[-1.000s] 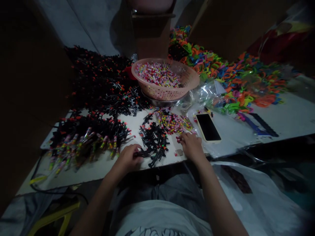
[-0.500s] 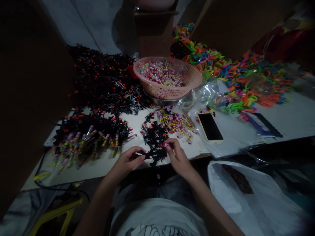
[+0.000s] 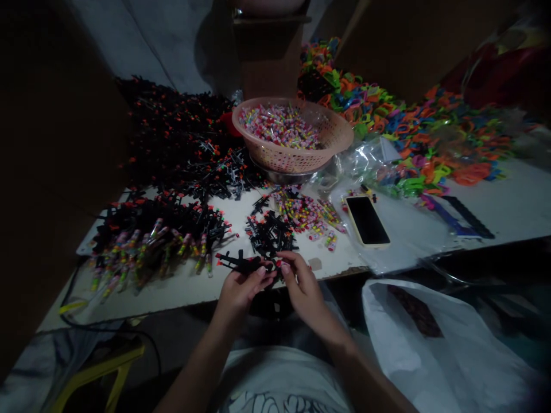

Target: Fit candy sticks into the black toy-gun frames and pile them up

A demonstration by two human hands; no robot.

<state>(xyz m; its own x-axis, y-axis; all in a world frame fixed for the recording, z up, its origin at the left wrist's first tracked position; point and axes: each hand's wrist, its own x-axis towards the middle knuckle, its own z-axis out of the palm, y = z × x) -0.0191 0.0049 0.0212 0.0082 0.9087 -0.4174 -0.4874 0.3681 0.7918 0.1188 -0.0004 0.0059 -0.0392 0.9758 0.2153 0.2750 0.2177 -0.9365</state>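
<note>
My left hand (image 3: 241, 291) is closed on a black toy gun (image 3: 235, 262), which points left and shows a red tip. Close beside it, my right hand (image 3: 305, 289) pinches a small pink-and-red piece (image 3: 281, 264) at the gun's near end; the fingers mostly cover it, and whether the two parts touch I cannot tell. Just beyond my hands lies a small heap of black toy guns (image 3: 271, 232). Small candy-filled tubes (image 3: 301, 212) are scattered behind and right of that heap. Guns with tubes attached (image 3: 159, 235) form a row on the left.
A pink basket (image 3: 293, 160) of tubes stands at the back. Behind left rises a large pile of black guns (image 3: 181, 137); bright plastic pieces (image 3: 413, 137) spread at the right. A phone (image 3: 368, 221) lies on plastic sheeting. A white bag (image 3: 456, 344) hangs below the table edge.
My left hand has moved right and lifted the toy gun out of the small heap, turning it leftward. My right hand has shifted slightly toward me and left, so both hands are now together.
</note>
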